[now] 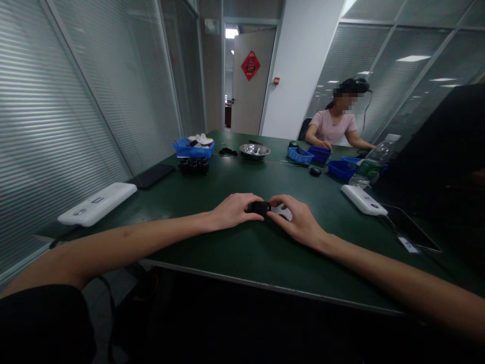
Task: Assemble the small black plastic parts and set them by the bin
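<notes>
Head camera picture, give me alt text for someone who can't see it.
A person's left hand grips a small black object at a green table, the right hand at its end, with a pale piece alongside. Beyond are a metal bowl and blue bins; another person in pink sits across, to the right.

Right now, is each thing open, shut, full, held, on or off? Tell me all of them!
Left hand: closed around the black piece
Right hand: curled, fingertips at the black piece's end
Door: open
Light beyond the door: on
Bottle: capped
Leftmost blue basket: filled
Metal bowl: something white inside
Phone on the right: screen dark
</notes>
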A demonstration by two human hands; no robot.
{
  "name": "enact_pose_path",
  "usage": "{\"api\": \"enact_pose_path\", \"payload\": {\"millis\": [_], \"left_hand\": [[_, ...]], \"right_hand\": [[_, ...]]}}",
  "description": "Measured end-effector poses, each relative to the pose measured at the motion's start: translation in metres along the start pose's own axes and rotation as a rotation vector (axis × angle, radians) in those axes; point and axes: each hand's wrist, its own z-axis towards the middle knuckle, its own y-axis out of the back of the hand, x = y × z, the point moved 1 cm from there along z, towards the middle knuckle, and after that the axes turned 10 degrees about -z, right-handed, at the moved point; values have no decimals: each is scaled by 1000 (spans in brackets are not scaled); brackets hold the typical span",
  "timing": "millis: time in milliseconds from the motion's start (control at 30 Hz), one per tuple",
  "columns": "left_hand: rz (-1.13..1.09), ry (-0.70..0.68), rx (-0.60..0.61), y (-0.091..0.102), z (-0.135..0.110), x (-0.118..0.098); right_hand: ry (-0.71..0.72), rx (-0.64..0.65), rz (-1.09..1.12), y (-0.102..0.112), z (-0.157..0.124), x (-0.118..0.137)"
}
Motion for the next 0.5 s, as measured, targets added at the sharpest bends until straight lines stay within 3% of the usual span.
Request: {"api": "enact_pose_path", "payload": {"millis": [133,333,500], "left_hand": [[7,-7,-10,0,0,0],[-12,-3,-20,1,-1,0],[-8,-14,-11,0,-1,1]], "right_hand": [[60,-18,8,1,0,0],[-78,12,82,1,0,0],[38,17,66,1,0,1]]}}
